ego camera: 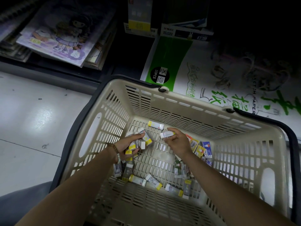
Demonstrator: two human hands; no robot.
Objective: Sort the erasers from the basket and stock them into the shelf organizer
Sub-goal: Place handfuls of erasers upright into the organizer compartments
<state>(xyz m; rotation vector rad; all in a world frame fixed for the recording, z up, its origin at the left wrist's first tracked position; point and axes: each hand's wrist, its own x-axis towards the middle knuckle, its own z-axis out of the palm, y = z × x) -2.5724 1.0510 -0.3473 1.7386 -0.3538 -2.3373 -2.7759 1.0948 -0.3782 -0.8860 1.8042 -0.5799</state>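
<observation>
Head view, biggest thing first: what are we working in?
— The basket (179, 101): beige plastic with slotted walls and floor, and dark handles (294, 152) folded down on the rim. It sits on the pale, shiny floor (32, 128) beside a green-and-white paper pack (171, 59). The shelf organizer isn't in shot.
— And the hands?
— Both are down inside. The left hand (128, 144) has its grip curled round a bunch of erasers (147, 139) in yellow-and-white sleeves, fanned out untidily. The right hand (177, 141) has a narrow grip, fingertips and thumb pinching one eraser (167, 134) by its long sides.
— The rest of the stock?
— Loose erasers (154, 181) are scattered over the basket floor, mostly along the near and right sides. Many have yellow sleeves, and a few are blue or green.
— How will they handle?
— I'd judge them light: small rectangular blocks, firm with a little give, nothing fragile. The sleeves look glossy, so they're likely slick, and a full bunch could spill. Pinching across the long sides looks soundest, and the flat faces should stack neatly. The slots look narrower than the blocks, so none should drop through.
</observation>
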